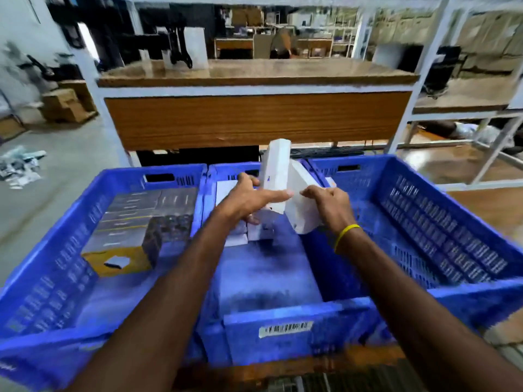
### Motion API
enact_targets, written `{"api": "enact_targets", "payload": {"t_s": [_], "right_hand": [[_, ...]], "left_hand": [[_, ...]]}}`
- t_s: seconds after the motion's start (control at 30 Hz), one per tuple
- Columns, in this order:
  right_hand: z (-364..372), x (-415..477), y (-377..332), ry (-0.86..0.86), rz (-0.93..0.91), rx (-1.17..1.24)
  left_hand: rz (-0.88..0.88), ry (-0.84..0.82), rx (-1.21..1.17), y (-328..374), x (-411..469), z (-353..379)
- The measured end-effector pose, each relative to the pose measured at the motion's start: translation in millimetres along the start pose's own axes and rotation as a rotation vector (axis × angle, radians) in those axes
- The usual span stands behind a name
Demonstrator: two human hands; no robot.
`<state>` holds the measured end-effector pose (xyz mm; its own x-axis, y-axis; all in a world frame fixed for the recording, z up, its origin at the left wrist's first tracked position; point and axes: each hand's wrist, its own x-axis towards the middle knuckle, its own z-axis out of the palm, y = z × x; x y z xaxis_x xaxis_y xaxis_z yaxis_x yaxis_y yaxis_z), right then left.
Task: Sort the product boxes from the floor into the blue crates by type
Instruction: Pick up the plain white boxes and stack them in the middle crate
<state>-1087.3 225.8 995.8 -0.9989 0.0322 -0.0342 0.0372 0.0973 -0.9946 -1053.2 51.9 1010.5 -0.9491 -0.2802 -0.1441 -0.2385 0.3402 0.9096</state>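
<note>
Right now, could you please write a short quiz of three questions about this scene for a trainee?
1. True or false: the left hand holds the upright white box, the right hand the tilted white box.
2. Which crate holds the dark boxes? A. left crate B. middle crate C. right crate
3. Fill in: the wristband on the right arm is ____.
Key: 1 true; 2 A; 3 yellow.

Arms out — left hand (pixel 249 200), right hand (pixel 329 206), grips on white boxes (pixel 276 165)

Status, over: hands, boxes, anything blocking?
Left hand grips upright white box. Right hand grips tilted white box. Both over middle blue crate. Nothing blocking.
</note>
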Motion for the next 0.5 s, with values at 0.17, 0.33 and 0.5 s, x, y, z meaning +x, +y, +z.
{"api": "enact_targets", "payload": {"t_s": [0.17,0.33,0.5], "right_hand": [[25,56,28,-0.306,0.392,0.263],[48,79,47,-0.371,0.511,0.323],[55,91,59,-0.212,0.509,0.393]], "left_hand": [[-0.087,0.059,0.101,-18,50,18],[-0.181,0.062,0.129,-36,82,21],[-0.188,0.157,0.318,-39,99,15]]}}
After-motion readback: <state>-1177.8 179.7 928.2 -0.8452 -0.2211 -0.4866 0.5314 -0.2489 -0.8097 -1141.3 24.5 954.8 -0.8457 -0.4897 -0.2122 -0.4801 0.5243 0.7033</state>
